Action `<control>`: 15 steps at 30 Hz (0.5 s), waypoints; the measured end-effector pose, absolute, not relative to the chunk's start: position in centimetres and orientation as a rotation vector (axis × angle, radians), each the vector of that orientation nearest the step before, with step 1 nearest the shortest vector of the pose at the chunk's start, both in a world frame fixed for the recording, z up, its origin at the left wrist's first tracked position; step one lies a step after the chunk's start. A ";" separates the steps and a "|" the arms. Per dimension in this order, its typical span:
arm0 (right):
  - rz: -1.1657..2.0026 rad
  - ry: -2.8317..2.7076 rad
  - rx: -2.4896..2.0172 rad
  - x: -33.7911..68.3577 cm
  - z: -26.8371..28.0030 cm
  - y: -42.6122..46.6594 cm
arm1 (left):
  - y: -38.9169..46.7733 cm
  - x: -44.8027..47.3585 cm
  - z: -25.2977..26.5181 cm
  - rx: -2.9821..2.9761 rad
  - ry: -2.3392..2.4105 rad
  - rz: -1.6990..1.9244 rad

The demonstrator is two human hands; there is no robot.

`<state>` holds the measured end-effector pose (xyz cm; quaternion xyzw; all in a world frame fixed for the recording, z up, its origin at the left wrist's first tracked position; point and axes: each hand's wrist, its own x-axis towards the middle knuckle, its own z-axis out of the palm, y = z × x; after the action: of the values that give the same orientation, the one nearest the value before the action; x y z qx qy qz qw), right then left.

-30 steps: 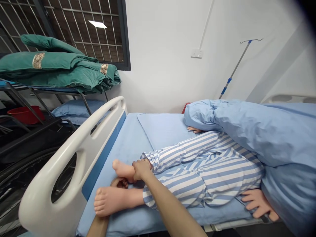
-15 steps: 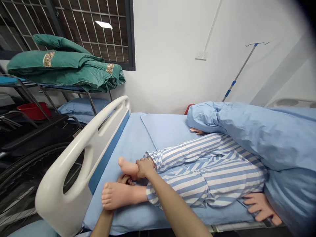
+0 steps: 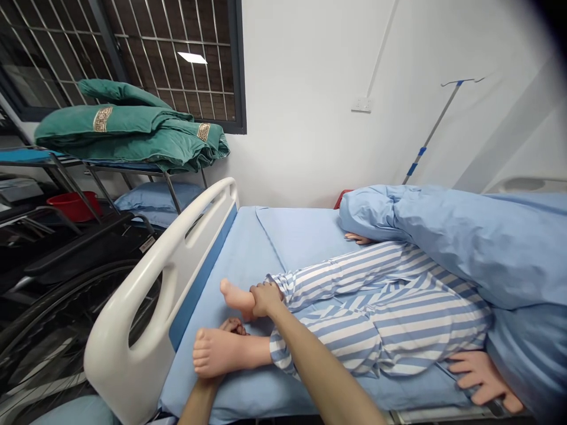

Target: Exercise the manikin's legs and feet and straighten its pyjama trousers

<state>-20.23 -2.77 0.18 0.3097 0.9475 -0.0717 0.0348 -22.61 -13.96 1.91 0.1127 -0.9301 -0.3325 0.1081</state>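
A manikin lies on the bed in blue-and-white striped trousers (image 3: 398,319), its legs toward the footboard. My right hand (image 3: 267,298) is wrapped over the ankle of its far foot (image 3: 237,296), just below the trouser cuff. The near foot (image 3: 217,352) lies across my left wrist, toes toward the footboard. Beyond that foot, my left hand (image 3: 233,326) shows curled fingers, between the two feet and close to the far heel. The near foot hides its palm, so what it holds, if anything, is not visible.
A white footboard (image 3: 106,360) stands left of the feet. A blue quilt (image 3: 447,236) covers the manikin's upper body. Behind the footboard are a wheelchair (image 3: 88,277), a red basin (image 3: 75,205) and folded green bedding (image 3: 133,130). An IV pole (image 3: 432,133) rises at the back right.
The view has shifted slightly, so everything appears a little further right and lower. My right hand keeps its hold on the far ankle. My left fingers now show more clearly, curled, between the feet.
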 end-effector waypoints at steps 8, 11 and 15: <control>-0.224 2.869 0.971 -21.1 0.1 -1.6 | -13.6 -23.5 1.3 0.467 -2.765 -1.023; -0.261 2.867 0.977 -21.3 0.3 -1.2 | -13.5 -23.3 1.4 0.443 -2.721 -0.906; -0.268 2.865 1.046 -21.6 0.5 -1.2 | -13.8 -22.9 2.5 0.415 -2.765 -1.014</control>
<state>-21.65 -1.23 0.46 0.3413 0.9350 -0.0874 0.0402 -22.95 -13.84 2.54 0.1392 -0.9264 -0.3397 0.0834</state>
